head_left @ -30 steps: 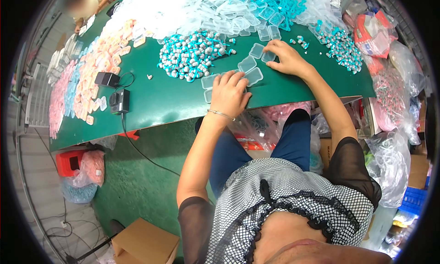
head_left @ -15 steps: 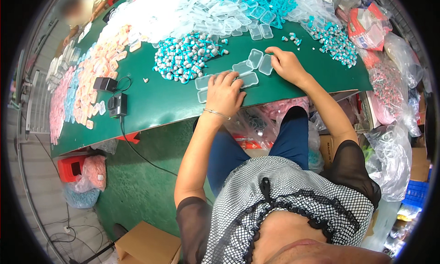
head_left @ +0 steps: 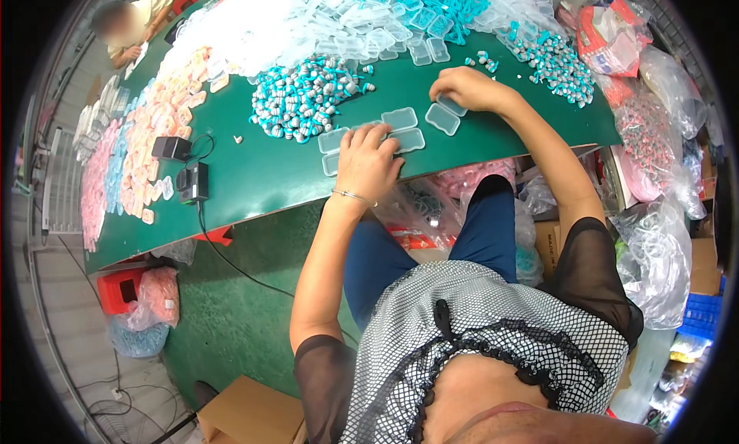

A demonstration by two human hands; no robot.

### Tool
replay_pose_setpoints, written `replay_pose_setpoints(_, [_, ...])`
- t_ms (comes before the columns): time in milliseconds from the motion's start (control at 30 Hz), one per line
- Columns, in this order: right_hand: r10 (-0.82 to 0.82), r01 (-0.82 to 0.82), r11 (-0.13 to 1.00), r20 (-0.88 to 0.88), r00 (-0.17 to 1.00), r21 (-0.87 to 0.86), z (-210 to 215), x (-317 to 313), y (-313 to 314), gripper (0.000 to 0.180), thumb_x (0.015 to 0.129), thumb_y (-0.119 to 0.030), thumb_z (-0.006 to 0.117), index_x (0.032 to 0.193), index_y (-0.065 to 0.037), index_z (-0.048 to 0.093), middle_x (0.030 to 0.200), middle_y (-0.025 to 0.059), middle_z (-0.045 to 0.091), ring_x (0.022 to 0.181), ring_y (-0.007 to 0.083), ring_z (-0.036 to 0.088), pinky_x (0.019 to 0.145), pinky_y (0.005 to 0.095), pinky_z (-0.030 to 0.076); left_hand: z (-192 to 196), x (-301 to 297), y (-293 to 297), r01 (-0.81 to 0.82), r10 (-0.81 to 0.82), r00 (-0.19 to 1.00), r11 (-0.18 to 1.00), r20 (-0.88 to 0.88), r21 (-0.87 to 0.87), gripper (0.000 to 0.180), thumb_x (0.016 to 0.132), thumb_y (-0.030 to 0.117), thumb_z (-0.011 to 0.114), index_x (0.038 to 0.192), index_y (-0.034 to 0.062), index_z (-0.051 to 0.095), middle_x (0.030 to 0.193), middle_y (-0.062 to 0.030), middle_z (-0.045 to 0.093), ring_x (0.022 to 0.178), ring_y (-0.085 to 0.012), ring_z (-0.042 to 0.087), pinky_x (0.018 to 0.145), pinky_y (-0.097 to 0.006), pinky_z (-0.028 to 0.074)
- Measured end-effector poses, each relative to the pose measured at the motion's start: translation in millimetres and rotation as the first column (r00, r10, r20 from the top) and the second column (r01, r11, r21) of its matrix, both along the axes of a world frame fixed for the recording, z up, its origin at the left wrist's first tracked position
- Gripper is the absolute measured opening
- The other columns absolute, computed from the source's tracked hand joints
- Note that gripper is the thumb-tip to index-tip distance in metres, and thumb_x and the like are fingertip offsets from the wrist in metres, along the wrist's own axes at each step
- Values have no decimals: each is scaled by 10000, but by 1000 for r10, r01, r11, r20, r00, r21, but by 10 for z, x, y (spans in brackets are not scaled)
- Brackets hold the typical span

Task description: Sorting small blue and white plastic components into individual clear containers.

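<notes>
Over a group of small clear plastic boxes [head_left: 399, 119] near the table's front edge, my left hand [head_left: 366, 165] lies palm down. Its fingers are outstretched, resting on the boxes and covering part of them. To the right, my right hand [head_left: 467, 88] has its fingers curled down on the edge of a clear plastic box [head_left: 453, 106], partly hidden under the hand. Another clear box [head_left: 442, 120] lies right in front of it, apart from the left group. Beyond my left hand sits a pile of small turquoise-and-grey striped pieces [head_left: 296, 97].
Clear boxes [head_left: 369, 40] and turquoise parts [head_left: 443, 1] heap along the green table's [head_left: 254, 174] far side. More striped pieces [head_left: 566, 70] lie right. Peach pieces [head_left: 158, 120] and a black corded device [head_left: 192, 182] are left. Another person [head_left: 127, 32] sits far left.
My right hand has moved left and slightly away, curling over a box. The two boxes by it have shifted, one now nearer me. My left hand stays on its group.
</notes>
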State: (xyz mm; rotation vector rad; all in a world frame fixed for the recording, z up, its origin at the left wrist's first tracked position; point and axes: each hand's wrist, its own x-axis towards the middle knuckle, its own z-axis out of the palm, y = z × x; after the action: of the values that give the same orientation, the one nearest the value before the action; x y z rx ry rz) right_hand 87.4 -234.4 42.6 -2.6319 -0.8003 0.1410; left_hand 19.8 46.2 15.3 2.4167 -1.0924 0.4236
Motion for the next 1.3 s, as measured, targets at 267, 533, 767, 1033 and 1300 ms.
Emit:
replay_pose_setpoints(267, [66, -112, 949, 161, 985, 295, -116, -8, 356, 304, 772, -51, 612, 1075, -73, 605, 1024, 117, 607, 970, 321, 587, 821, 412, 489, 58, -24, -52, -15, 16, 1000, 1000, 8, -15, 457, 703, 245, 726, 1117, 116, 584, 1224, -114, 545, 1143, -323, 491, 966, -475, 361])
replay_pose_setpoints(533, [-391, 449, 893, 503, 771, 7, -284, 500, -28, 536, 720, -97, 665, 1239, -143, 542, 1303, 57, 480, 1171, 299, 467, 889, 516, 411, -70, 26, -500, 56, -56, 998, 998, 36, 3, 374, 717, 287, 728, 1043, 143, 614, 1186, -91, 557, 1162, -316, 488, 954, -573, 354])
replay_pose_setpoints(767, [-296, 409, 903, 495, 817, -135, -307, 652, -221, 518, 729, -96, 655, 1234, -123, 544, 1211, 80, 577, 1122, 269, 526, 882, 477, 426, -92, -37, -384, 48, -48, 998, 999, 36, 15, 328, 776, 230, 689, 1086, 157, 607, 1190, -71, 556, 1153, -302, 498, 957, -513, 368])
replay_pose_setpoints(1033, [-171, 411, 556, -384, 907, 723, -245, -145, -152, 417, 883, -121, 611, 1276, -54, 487, 1012, 75, 657, 856, 134, 641, 696, 261, 516, -63, -66, -227, -3, 1, 999, 999, 40, 48, 315, 776, 228, 686, 1074, 154, 618, 1190, -72, 558, 1150, -298, 501, 960, -516, 375])
replay_pose_setpoints(1300, [-404, 355, 884, 118, 907, 303, -230, -679, 180, 519, 828, -230, 661, 1249, 8, 472, 920, 204, 652, 791, 320, 656, 686, 409, 515, -63, -39, -182, 3, -5, 999, 1000, 51, 30, 293, 760, 211, 696, 1038, 143, 636, 1156, -76, 574, 1107, -300, 519, 932, -482, 385])
